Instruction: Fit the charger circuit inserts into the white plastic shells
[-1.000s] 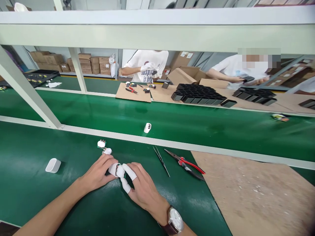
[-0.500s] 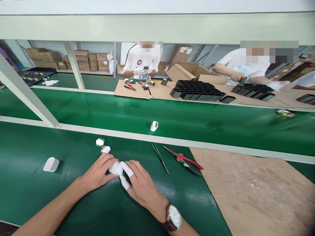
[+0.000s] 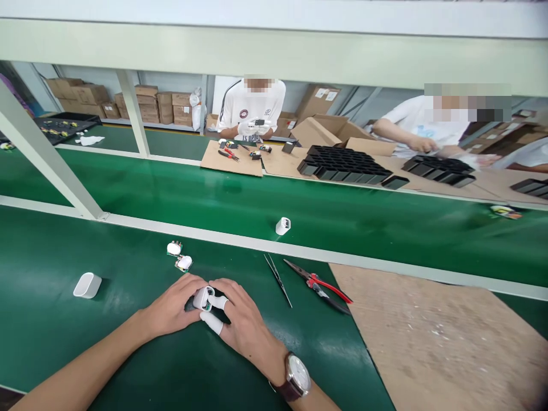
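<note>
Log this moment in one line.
left hand: grips white housing | right hand: fingertips on same housing | nearby: tweezers, pliers | surface: green mat

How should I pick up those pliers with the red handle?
Grip the pliers by the two handles, coming from above on the cardboard sheet side. The handles lie flat, spread slightly and point that way; the thin pointed nose faces the tweezers.

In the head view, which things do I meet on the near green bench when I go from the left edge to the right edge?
white cap → left hand → white housing gripped between both hands → right hand → tweezers → red-handled pliers → cardboard sheet
</note>
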`<state>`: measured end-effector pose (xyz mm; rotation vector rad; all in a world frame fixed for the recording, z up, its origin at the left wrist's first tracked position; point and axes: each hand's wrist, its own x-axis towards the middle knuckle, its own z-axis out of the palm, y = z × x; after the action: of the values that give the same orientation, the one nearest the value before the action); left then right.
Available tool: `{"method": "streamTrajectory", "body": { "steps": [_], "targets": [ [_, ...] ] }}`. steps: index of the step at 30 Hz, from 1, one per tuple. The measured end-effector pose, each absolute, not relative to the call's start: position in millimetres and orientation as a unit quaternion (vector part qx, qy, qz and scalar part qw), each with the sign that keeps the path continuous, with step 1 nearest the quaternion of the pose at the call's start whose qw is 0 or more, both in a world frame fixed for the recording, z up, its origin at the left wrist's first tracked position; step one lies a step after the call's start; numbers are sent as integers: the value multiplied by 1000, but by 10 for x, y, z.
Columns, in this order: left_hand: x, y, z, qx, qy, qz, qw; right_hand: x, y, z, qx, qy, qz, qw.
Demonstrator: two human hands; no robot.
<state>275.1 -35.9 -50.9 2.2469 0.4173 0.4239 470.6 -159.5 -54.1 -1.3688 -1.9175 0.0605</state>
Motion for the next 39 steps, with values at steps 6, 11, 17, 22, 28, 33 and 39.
{"method": "streamTrajectory", "body": {
  "steps": [6,11,17,22,28,33,39],
  "targets": [
    [2690,-355,-418,882,144,163,418,4682,-1593,-547,-546,-733,57,402],
    [2677,-368,-481,871,212,152,417,4651,-1589,-557,-559,-757,11,340],
    [2669,-337,-540,908,101,238,331,4940,-1549,-451,-601,-734,-38,315],
    [2656,-310,-563,918,69,271,282,5539,-1614,-502,-744,-615,-172,196],
    [2657,-327,-597,906,111,255,320,5605,-1676,-597,-745,-637,-124,152],
    [2631,-353,-615,891,195,209,352,5065,-1664,-328,-605,-746,-11,279],
    [2627,-361,-628,887,216,202,355,4863,-1632,-237,-578,-783,-68,221]
  ]
}}
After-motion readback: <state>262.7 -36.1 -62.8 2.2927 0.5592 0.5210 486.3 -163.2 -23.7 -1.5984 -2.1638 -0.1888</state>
